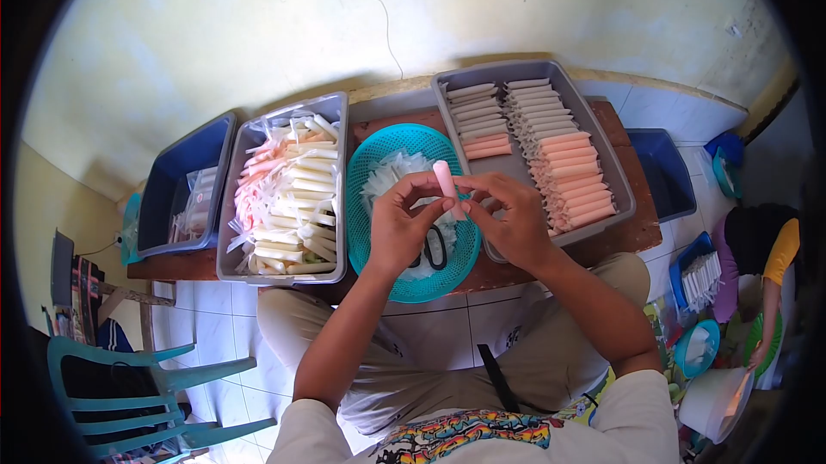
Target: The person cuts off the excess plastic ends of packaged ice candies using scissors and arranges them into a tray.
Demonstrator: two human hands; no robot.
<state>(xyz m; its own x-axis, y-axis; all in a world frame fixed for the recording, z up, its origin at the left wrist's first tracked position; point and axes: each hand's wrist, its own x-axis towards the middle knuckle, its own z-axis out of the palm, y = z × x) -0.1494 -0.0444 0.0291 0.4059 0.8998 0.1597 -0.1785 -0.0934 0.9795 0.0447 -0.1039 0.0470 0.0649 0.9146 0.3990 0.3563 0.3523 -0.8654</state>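
A pink filled tube is pinched upright between my left hand and my right hand, above a teal mesh basket. Clear plastic scraps and black-handled scissors lie in the basket. On its left, a grey tray holds a loose heap of pink and cream tubes. To the right, another grey tray has rows of whitish and pink tubes laid neatly. Both hands have bent fingers closed on the pink tube.
A dark blue bin with plastic packs stands at the far left of the wooden table. Another blue bin is beyond its right end. A teal chair stands lower left. Another person's arm reaches to a white tub.
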